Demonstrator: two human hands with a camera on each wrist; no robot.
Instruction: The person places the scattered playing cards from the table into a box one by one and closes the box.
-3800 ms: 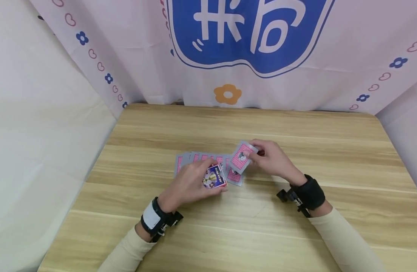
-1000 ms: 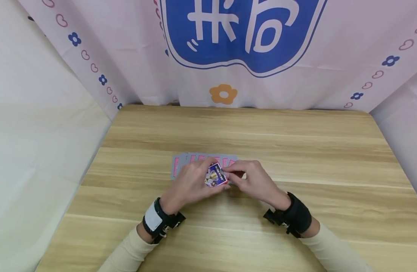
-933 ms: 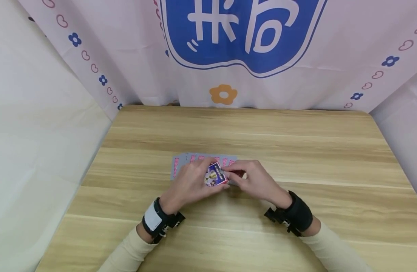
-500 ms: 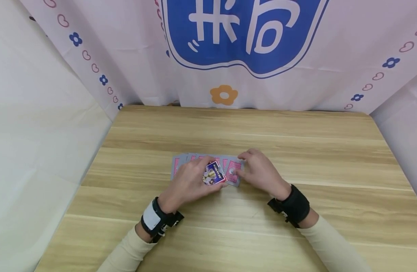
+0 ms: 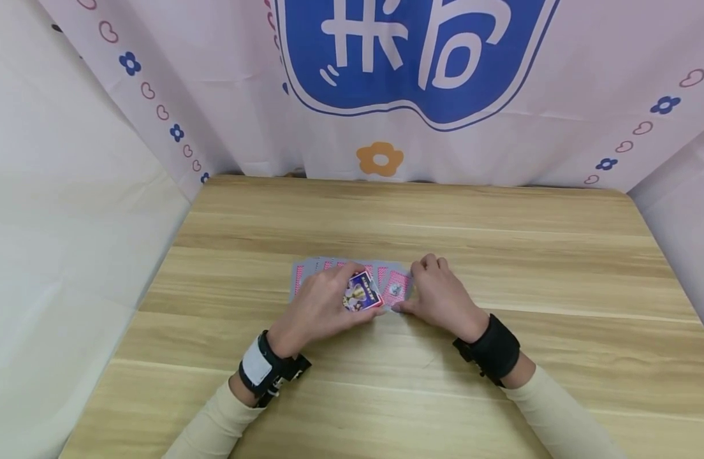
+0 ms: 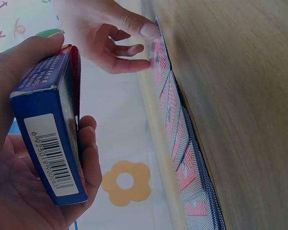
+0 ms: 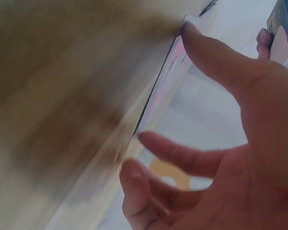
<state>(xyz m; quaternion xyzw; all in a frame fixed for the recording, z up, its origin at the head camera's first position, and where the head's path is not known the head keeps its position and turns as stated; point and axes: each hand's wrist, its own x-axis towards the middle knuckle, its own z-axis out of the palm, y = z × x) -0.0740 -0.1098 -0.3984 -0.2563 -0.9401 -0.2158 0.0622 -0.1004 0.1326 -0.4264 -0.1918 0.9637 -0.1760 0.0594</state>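
In the head view my left hand [image 5: 314, 312] holds a small blue and red playing-card box [image 5: 361, 292], thumb on one side and fingers on the other. A barcode marks the end of the box in the left wrist view. Behind that hand a row of overlapping playing cards [image 5: 297, 278] lies with pink patterned backs up, partly hidden by the hand. My right hand [image 5: 446, 294] is at the row's right end. Its thumb and forefinger hold the last playing card [image 5: 395, 288] by opposite edges. The other fingers [image 7: 134, 187] are bent and off the card.
The wooden table [image 5: 444, 395] ends at a hanging cloth [image 5: 243, 115] with a blue emblem and an orange flower. Black straps with small cameras [image 5: 492, 350] sit on both wrists. A pale wall [image 5: 71, 223] stands on the left.
My right hand held a raised card, later was at the box's mouth, then moved right to the row's end card. Lately its thumb slid to that card's near edge. The left hand kept the box.
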